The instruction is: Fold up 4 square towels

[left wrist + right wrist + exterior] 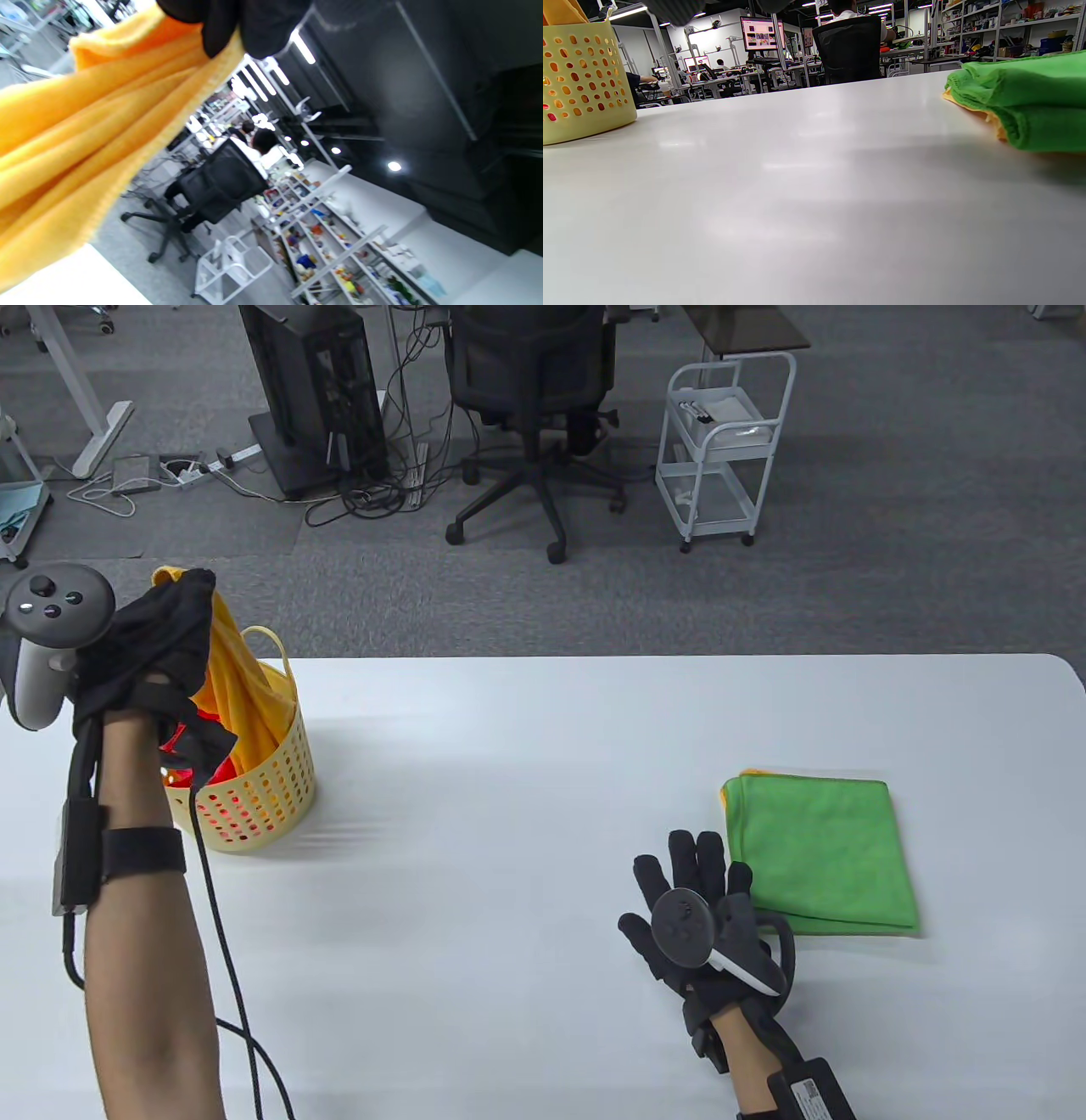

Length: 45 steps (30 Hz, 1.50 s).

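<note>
Yellow towel [242,695] hangs from left hand [161,645] into perforated basket [254,806].

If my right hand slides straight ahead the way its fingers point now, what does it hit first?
Probably nothing soon. The right hand lies flat, fingers pointing toward the far table edge, and the bare table lies ahead. The folded green towel sits just beside its path, so the little finger might brush it.
</note>
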Tool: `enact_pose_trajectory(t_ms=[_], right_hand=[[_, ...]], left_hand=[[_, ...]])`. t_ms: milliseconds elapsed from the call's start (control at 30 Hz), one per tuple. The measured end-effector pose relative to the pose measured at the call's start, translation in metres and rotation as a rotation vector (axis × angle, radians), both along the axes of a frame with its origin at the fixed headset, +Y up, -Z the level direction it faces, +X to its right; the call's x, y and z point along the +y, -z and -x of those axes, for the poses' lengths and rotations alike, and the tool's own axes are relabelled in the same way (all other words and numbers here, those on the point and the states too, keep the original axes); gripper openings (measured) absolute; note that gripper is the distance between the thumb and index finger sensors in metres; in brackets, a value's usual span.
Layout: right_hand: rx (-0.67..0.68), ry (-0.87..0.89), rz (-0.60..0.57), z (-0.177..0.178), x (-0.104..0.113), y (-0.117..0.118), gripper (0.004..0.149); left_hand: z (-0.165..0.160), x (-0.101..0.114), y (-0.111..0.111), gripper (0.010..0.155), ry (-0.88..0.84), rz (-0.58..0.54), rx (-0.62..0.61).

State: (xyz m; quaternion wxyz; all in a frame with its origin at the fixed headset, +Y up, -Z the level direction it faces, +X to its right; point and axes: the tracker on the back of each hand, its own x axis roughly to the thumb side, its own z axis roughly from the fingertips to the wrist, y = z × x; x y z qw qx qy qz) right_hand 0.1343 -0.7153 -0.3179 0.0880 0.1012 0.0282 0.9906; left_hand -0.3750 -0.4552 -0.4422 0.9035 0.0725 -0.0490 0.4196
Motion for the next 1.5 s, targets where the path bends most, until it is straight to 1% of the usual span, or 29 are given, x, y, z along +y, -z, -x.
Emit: enact_pose_trajectory(t_ms=[100, 233, 367, 533, 600, 633, 733, 833, 933, 1133, 1233, 1333, 1400, 1433, 1467, 1500], right_hand=[[0.000, -0.001, 0.000, 0.000, 0.000, 0.000, 0.074], [-0.001, -0.001, 0.002, 0.001, 0.000, 0.000, 0.074], [-0.001, -0.001, -0.001, 0.001, 0.001, -0.001, 0.074], [-0.001, -0.001, -0.004, 0.001, 0.001, -0.001, 0.074], [0.000, 0.000, -0.005, 0.001, 0.002, -0.001, 0.074], [0.000, 0.000, -0.005, 0.002, 0.002, -0.001, 0.075], [0.001, -0.001, -0.009, 0.002, 0.002, -0.001, 0.075], [0.001, 0.001, -0.017, 0.001, 0.003, -0.002, 0.075], [0.000, 0.006, -0.027, 0.000, 0.005, -0.004, 0.075], [0.008, 0.005, -0.035, 0.000, 0.008, -0.008, 0.075], [0.010, 0.005, -0.041, 0.000, 0.009, -0.010, 0.075], [0.009, 0.010, -0.046, -0.001, 0.010, -0.011, 0.075], [0.007, 0.011, -0.045, -0.002, 0.010, -0.011, 0.075], [0.005, 0.015, -0.041, -0.003, 0.010, -0.011, 0.075], [0.003, 0.020, -0.037, -0.003, 0.010, -0.011, 0.075], [0.002, 0.021, -0.036, -0.003, 0.009, -0.011, 0.075]], left_hand=[[-0.005, 0.014, -0.008, 0.061, -0.047, -0.050, -0.052], [-0.012, 0.031, -0.016, 0.061, -0.033, -0.108, -0.069], [-0.018, 0.046, -0.025, 0.061, -0.080, -0.208, -0.084], [-0.039, 0.070, -0.042, 0.061, -0.072, -0.284, -0.194], [-0.049, 0.080, -0.050, 0.061, -0.098, -0.343, -0.221], [-0.055, 0.086, -0.054, 0.061, -0.111, -0.357, -0.262], [-0.071, 0.100, -0.066, 0.061, -0.132, -0.400, -0.337], [-0.084, 0.109, -0.072, 0.061, -0.153, -0.413, -0.396], [-0.093, 0.112, -0.073, 0.061, -0.162, -0.412, -0.413], [-0.115, 0.100, -0.071, 0.062, -0.189, -0.376, -0.458], [-0.129, 0.089, -0.067, 0.062, -0.136, -0.326, -0.477], [-0.144, 0.069, -0.063, 0.062, -0.090, -0.274, -0.506], [-0.154, 0.050, -0.058, 0.061, -0.043, -0.220, -0.512], [-0.159, 0.035, -0.055, 0.061, -0.005, -0.167, -0.506], [-0.162, 0.025, -0.052, 0.061, 0.019, -0.136, -0.505], [-0.168, 0.007, -0.048, 0.061, 0.059, -0.094, -0.508]])
